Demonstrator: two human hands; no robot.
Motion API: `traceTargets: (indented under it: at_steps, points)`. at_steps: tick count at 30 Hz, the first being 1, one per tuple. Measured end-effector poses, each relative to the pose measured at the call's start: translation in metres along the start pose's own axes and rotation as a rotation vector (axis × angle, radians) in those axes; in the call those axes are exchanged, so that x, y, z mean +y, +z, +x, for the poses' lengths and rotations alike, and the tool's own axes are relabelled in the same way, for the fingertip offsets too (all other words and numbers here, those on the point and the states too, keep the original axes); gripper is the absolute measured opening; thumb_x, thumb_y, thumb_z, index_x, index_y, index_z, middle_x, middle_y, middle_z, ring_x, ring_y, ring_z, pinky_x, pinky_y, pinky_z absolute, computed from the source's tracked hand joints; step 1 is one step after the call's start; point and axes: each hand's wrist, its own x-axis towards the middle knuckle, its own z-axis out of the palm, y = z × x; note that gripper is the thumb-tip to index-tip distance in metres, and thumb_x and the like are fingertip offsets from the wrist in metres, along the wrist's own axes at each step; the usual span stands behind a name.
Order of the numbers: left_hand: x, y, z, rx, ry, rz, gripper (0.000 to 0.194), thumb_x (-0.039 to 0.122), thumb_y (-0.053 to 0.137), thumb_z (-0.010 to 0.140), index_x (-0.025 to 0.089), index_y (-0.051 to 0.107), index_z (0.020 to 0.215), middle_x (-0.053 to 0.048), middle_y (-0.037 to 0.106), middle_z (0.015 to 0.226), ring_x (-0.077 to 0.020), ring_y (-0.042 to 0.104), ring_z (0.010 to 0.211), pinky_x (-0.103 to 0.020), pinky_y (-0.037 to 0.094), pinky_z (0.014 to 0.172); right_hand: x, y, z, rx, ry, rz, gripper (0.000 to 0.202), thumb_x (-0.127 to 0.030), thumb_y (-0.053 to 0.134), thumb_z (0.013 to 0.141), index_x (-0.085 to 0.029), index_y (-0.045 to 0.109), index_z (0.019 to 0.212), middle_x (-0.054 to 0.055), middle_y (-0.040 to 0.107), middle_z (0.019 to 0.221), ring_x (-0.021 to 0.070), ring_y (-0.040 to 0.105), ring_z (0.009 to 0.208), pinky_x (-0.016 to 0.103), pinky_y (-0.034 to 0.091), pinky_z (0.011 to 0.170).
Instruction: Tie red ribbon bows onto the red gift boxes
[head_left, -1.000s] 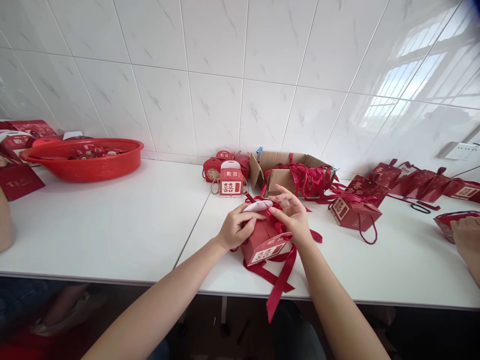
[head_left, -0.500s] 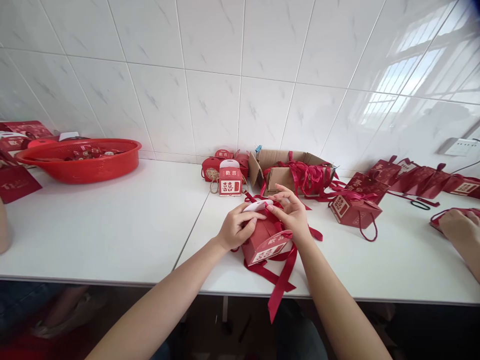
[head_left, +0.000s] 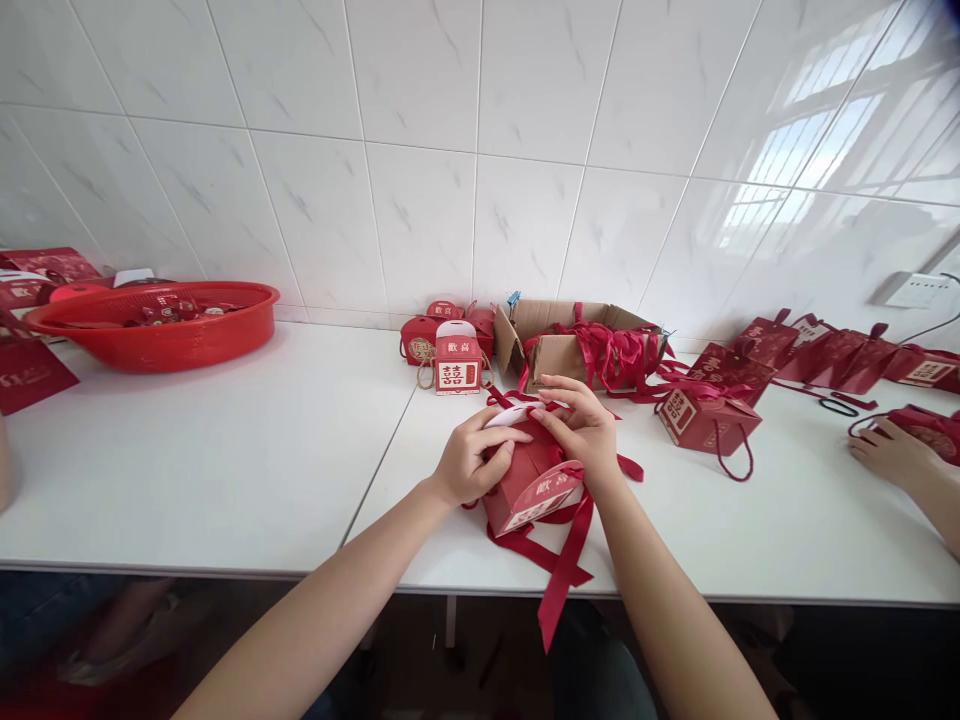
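Observation:
A small red gift box with white lettering rests on the white table, near its front edge. My left hand grips the box's left side, its fingers on the white top flap. My right hand pinches the flaps at the top from the right. A red ribbon lies under the box and hangs over the table's edge.
A cardboard box full of red ribbons stands behind my hands. Finished small red boxes stand to its left. A red basin sits far left. Red paper bags lie to the right, where another person's hand rests.
My hands have stayed on the box, with the fingers shifting slightly at the flaps. The other person's hand at the right has moved further onto the table.

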Motion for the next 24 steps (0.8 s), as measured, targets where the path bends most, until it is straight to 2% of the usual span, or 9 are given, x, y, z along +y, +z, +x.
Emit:
traceTargets:
  at_steps: [5, 11, 16, 24]
  points:
    - [-0.0011, 0.0011, -0.0004, 0.013, 0.030, 0.012, 0.031, 0.026, 0.044, 0.087, 0.016, 0.073, 0.090, -0.007, 0.055, 0.080, -0.0164, 0.053, 0.072, -0.029, 0.046, 0.065, -0.0030, -0.0004, 0.0009, -0.051, 0.036, 0.012, 0.022, -0.021, 0.072, 0.074, -0.028, 0.071, 0.095, 0.004, 0.064, 0.115, 0.0194, 0.063, 0.100, 0.028, 0.056, 0.070]
    - [0.0022, 0.0036, -0.0014, 0.060, 0.165, 0.044, 0.030, 0.024, 0.042, 0.087, 0.016, 0.071, 0.091, -0.006, 0.054, 0.079, -0.0154, 0.052, 0.071, -0.027, 0.046, 0.062, -0.0094, -0.0017, -0.0002, -0.175, 0.213, 0.082, 0.020, -0.025, 0.069, 0.077, -0.026, 0.071, 0.098, 0.004, 0.073, 0.097, 0.0193, 0.068, 0.088, 0.032, 0.056, 0.078]
    - [0.0038, 0.0052, -0.0021, 0.043, 0.201, 0.055, 0.032, 0.025, 0.040, 0.088, 0.017, 0.070, 0.091, -0.006, 0.054, 0.076, -0.0160, 0.052, 0.071, -0.029, 0.047, 0.063, -0.0081, -0.0022, -0.0010, -0.151, 0.243, 0.108, 0.022, -0.028, 0.072, 0.075, -0.026, 0.071, 0.096, 0.003, 0.073, 0.094, 0.0201, 0.069, 0.086, 0.033, 0.057, 0.076]
    - [-0.0004, 0.0067, -0.0043, -0.011, 0.157, 0.078, 0.036, 0.028, 0.036, 0.090, 0.017, 0.070, 0.092, -0.007, 0.058, 0.074, -0.0174, 0.051, 0.070, -0.030, 0.047, 0.064, -0.0085, -0.0033, -0.0021, -0.159, 0.229, 0.067, 0.012, -0.030, 0.070, 0.077, -0.025, 0.073, 0.086, 0.003, 0.073, 0.091, 0.0211, 0.068, 0.087, 0.036, 0.056, 0.077]
